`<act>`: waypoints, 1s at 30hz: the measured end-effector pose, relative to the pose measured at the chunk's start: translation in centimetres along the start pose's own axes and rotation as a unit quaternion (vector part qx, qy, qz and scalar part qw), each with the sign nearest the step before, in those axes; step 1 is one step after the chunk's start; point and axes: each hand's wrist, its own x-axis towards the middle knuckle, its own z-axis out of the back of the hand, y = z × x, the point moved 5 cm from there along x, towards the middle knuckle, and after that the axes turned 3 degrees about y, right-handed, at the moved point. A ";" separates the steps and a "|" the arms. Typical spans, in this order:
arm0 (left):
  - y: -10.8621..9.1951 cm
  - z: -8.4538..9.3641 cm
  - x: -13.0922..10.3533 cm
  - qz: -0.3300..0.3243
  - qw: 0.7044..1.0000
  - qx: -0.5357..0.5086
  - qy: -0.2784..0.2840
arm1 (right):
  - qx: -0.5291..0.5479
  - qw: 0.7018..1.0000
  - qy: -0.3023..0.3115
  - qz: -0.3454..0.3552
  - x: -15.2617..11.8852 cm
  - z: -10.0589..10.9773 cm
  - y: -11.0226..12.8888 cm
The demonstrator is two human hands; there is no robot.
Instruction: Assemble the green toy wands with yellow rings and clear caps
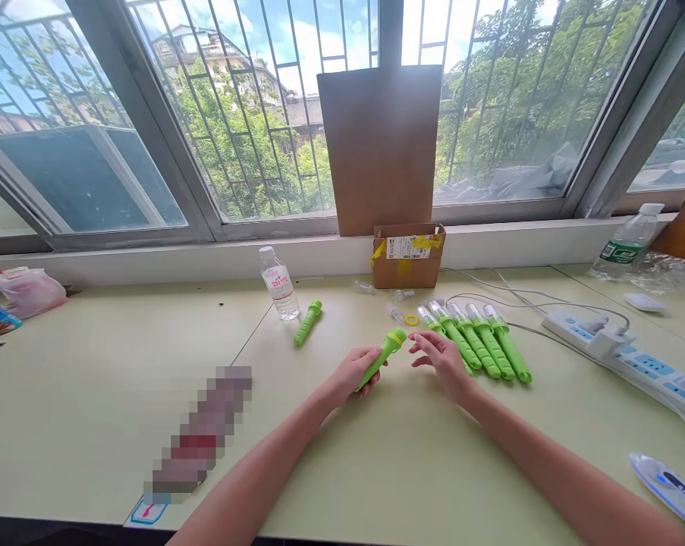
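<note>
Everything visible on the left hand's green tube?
The green tube looks plastic, with an uncovered ribbed end and a yellow ring below it. It slants over the table, ribbed end pointing away and rightward. The left hand grips its lower body, hiding part; the right hand is near the ribbed end, apparently not touching.

The table (92,364) bears green tubes (479,350); a bottle (280,284); a carton (407,262).

I see a brown box (425,271) streaked with yellow tape (404,269). In front of the box, the held tube (381,362) is green, yellow-banded; the small ring (412,324) is yellow; front-right of the box, the row of tubes (479,349) is green with clear tips.
</note>
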 end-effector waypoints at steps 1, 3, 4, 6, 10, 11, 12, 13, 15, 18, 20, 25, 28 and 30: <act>0.1 0.0 0.0 -0.002 1.000 -0.005 -0.002 | 0.039 0.999 -0.007 -0.027 0.2 0.3 -0.4; 0.3 0.1 0.1 -0.002 1.000 -0.012 -0.006 | 0.104 0.992 -0.019 -0.073 0.4 0.7 -0.9; 0.3 0.1 0.1 -0.002 1.000 -0.015 -0.008 | 0.128 0.987 -0.024 -0.089 0.4 0.9 -1.1; 0.5 0.2 0.2 -0.002 1.000 -0.017 -0.011 | 0.163 0.980 -0.033 -0.110 0.4 1.0 -1.4; 0.5 0.2 0.3 -0.005 1.000 -0.018 -0.013 | 0.192 0.973 -0.038 -0.125 0.3 1.1 -1.5; 0.5 0.2 0.3 -0.006 1.000 -0.018 -0.012 | 0.194 0.972 -0.036 -0.126 0.3 1.0 -1.5; 0.4 0.2 0.3 -0.007 1.000 -0.019 -0.012 | 0.196 0.972 -0.034 -0.126 0.3 1.0 -1.6; 0.4 0.1 0.3 -0.007 1.000 -0.019 -0.012 | 0.197 0.972 -0.032 -0.126 0.3 1.0 -1.6; 0.4 0.1 0.3 -0.007 1.000 -0.019 -0.011 | 0.197 0.972 -0.028 -0.126 0.3 0.9 -1.7; 0.4 0.1 0.3 -0.006 1.000 -0.017 -0.011 | 0.186 0.974 -0.019 -0.124 0.3 0.8 -1.7; 0.4 0.1 0.3 -0.008 1.000 -0.017 -0.010 | 0.170 0.978 -0.012 -0.121 0.3 0.7 -1.7; 0.3 0.2 0.2 -0.010 0.999 -0.028 -0.025 | 0.122 0.986 0.012 -0.117 0.0 0.3 -1.4; 0.1 0.2 0.2 -0.010 0.999 -0.031 -0.036 | 0.104 0.988 0.023 -0.115 -0.1 0.2 -1.2; 0.1 0.3 0.2 -0.013 0.998 -0.032 -0.043 | 0.102 0.988 0.026 -0.116 -0.1 0.0 -1.2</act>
